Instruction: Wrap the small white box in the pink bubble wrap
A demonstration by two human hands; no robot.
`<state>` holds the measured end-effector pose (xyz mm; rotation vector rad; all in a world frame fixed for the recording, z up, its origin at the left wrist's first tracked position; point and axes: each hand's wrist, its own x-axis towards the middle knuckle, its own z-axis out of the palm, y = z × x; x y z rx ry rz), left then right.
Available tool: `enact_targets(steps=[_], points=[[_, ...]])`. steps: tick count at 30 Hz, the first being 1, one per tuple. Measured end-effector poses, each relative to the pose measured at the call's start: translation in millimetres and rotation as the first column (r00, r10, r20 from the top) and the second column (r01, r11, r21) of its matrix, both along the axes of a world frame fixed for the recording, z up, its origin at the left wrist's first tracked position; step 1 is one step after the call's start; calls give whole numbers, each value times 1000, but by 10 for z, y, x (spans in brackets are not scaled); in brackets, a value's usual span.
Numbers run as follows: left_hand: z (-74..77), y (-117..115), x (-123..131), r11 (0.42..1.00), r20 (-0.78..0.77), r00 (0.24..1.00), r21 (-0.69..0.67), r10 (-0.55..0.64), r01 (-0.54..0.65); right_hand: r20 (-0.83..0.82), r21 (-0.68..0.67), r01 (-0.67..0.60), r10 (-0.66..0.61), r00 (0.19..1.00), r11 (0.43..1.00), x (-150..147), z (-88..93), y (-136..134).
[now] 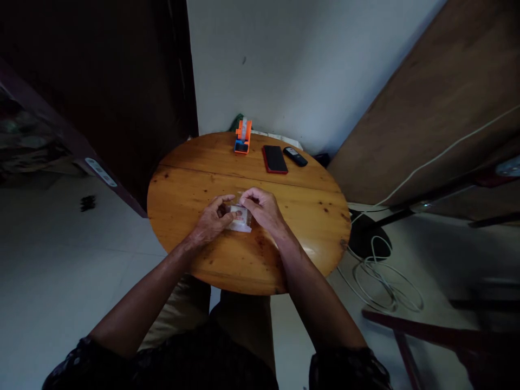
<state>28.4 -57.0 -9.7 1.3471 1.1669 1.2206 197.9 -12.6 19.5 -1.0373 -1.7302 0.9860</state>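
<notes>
While it lies near the middle of the round table (182, 184), a small clear packet (240, 221) is gripped from both sides: its left edge is pinched by the left hand (212, 219), its upper right by the right hand (262, 208), and much of it is hidden by fingers. Well apart, along the far rim, a tape dispenser (242, 137), a phone (275, 159) and a remote (295, 156) are set. A cable (382, 276) is coiled on the floor at the right.

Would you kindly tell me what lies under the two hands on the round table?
A small pale packet rests on the table, gripped by the left hand and right hand; they cover most of it, hiding its contents.
</notes>
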Motion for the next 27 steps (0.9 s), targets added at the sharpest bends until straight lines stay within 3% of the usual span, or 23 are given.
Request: enact_targets(steps=[8,14,27], points=[[-16,22,-21,1000,25,1000,21,-17,17,167,79,-97,83,982,992,78,129,-149],[-46,32,-25,1000,162,987,-10,-11,13,305,240,-258,179,935,936,151,137,-143],[-12,27,-82,998,65,997,51,-39,36,472,435,-325,95,876,840,182,134,-146]])
